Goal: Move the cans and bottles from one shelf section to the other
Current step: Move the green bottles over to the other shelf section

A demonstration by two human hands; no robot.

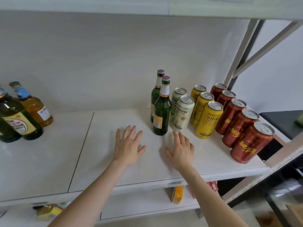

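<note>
Both my hands hover over the right section of the shelf (101,145), neither holding anything. My left hand (128,145) is spread flat, fingers straight, above bare board. My right hand (181,151) is spread too, its fingertips just short of the front green bottle (162,110) and the front white can (183,113).

Most of the stock stands on this right section. There are two green bottles, one behind the other, then two white cans, a row of three yellow cans (208,122) and a row of five red cans (250,145) along the right edge.

On the left section (41,161), well apart from these, stand an amber bottle (34,108) and at least two dark bottles (21,122), partly cut off by the frame.

If the left section is the goal, as I judge, only a few bottles are across. Twelve pieces are left to carry, and my grip is ready for the nearest two.
</note>
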